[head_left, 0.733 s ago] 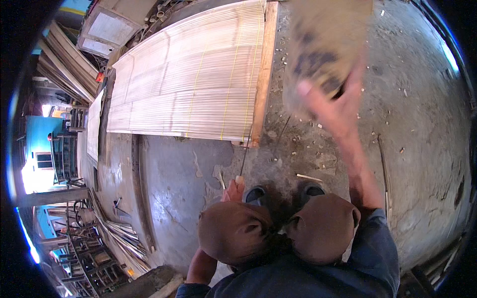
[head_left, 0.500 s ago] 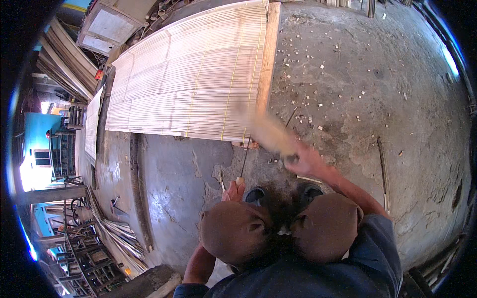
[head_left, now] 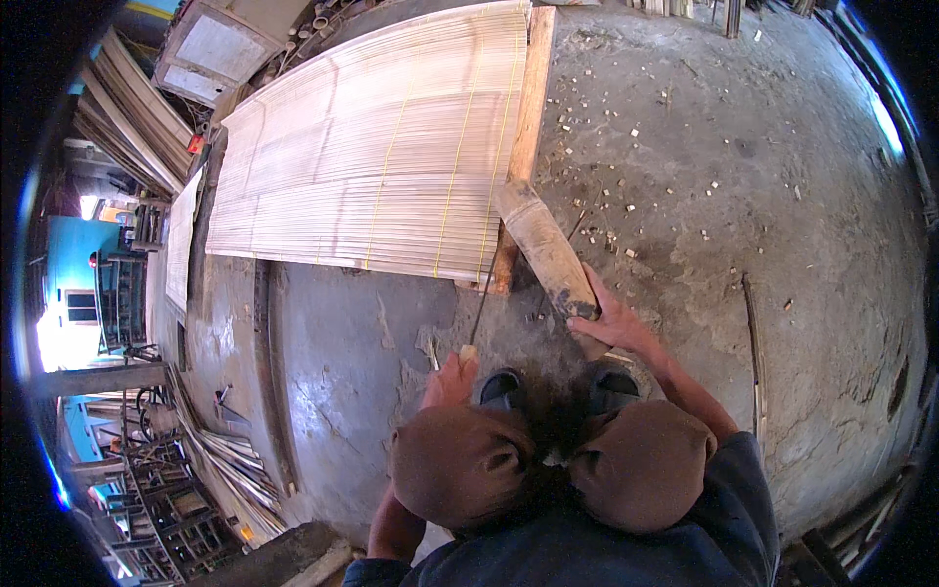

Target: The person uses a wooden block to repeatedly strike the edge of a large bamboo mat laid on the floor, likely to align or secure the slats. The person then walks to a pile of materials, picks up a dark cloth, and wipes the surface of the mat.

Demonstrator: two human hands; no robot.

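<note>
A large slatted mat, pale and stitched with yellow cords, lies ahead of me with its right edge along a wooden beam. My left hand, low in front of my left knee, is closed round the wooden handle of a long, thin-bladed knife. Its dark blade points away, up to the mat's near right corner. My right hand grips the near end of a thick bamboo club. The club slants forward and left, its far end over the beam beside the mat's edge.
Small cut-off bits are scattered over the concrete floor on the right. A thin stick lies farther right. Bundled strips lie at the left, near wooden racks. Curved bamboo lengths lean at far left.
The club was blurred by motion and now shows sharply, slightly lower and nearer the beam's end. My left hand and the knife have shifted slightly left.
</note>
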